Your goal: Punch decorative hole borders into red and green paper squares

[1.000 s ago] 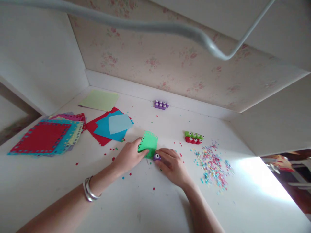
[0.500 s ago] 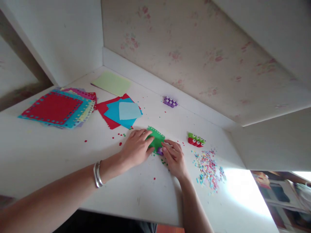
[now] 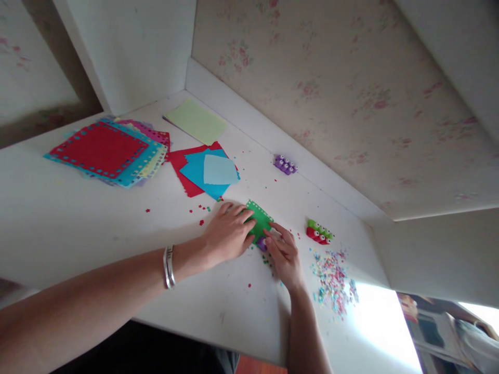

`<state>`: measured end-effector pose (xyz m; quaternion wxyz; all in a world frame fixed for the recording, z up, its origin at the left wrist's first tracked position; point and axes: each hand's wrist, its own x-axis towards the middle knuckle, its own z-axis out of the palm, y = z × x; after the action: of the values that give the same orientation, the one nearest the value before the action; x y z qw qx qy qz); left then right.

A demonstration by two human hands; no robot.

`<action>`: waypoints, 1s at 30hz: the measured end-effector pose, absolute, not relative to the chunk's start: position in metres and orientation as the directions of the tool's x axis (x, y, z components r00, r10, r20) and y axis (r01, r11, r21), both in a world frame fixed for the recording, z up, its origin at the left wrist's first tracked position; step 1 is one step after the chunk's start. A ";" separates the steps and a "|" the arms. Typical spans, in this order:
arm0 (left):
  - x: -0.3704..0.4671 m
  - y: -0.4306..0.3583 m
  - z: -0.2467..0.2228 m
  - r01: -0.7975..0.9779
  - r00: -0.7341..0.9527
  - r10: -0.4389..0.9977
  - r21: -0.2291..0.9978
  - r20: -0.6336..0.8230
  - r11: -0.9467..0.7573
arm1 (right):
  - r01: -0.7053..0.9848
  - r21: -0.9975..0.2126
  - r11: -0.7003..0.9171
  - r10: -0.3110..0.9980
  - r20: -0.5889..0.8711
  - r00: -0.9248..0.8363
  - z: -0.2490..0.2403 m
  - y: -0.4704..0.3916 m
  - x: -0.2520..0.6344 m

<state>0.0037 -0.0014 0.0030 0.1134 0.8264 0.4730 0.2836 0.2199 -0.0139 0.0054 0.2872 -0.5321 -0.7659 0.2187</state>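
A green sheet of paper lies on the white table, with small punched holes along its far edge. My left hand rests on its left part, fingers spread and pressing it down. At the near right corner of the sheet sits a small purple craft punch, and my right hand has its thumb and fingers closed on it. My fingers partly cover the punch, so I cannot tell whether it is pressed down. Tiny green paper bits lie close by.
To the left is a stack of coloured sheets with punched borders. Red and blue sheets and pale green paper lie behind. Purple punches, green and red punches and a confetti pile are farther right.
The view has shifted and tilted slightly. My hands, the green paper and the purple punch keep nearly the same places relative to each other.
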 end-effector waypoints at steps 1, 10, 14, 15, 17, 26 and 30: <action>0.004 -0.001 0.003 0.716 0.390 0.846 0.457 0.364 -0.527 | 0.689 -0.646 0.328 0.944 0.194 -0.268 0.006 -0.014 0.220; 0.004 -0.001 0.003 0.695 0.379 0.848 0.491 0.370 -0.525 | 0.684 -0.670 0.287 0.956 0.151 -0.253 0.005 -0.013 0.220; 0.004 -0.001 0.003 0.699 0.373 0.850 0.490 0.373 -0.521 | 0.703 -0.658 0.271 0.959 0.118 -0.259 0.010 -0.011 0.217; 0.005 -0.001 0.003 0.702 0.372 0.851 0.488 0.370 -0.519 | 0.709 -0.653 0.266 0.959 0.107 -0.262 0.012 -0.010 0.216; 0.006 -0.001 0.004 0.709 0.375 0.853 0.480 0.363 -0.517 | 0.720 -0.643 0.259 0.961 0.094 -0.261 0.015 -0.009 0.214; 0.008 -0.005 0.005 0.716 0.370 0.840 0.455 0.396 -0.530 | 0.753 -0.632 0.182 0.968 -0.021 -0.251 0.020 -0.001 0.212; 0.006 -0.004 0.010 0.658 0.385 0.822 0.500 0.420 -0.563 | 0.775 -0.573 0.266 0.934 -0.044 -0.353 0.023 0.010 0.216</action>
<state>0.0062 -0.0041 0.0100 0.1263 0.8224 0.4501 0.3242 0.2160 0.0099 0.0233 0.1536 -0.5474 -0.7807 0.2592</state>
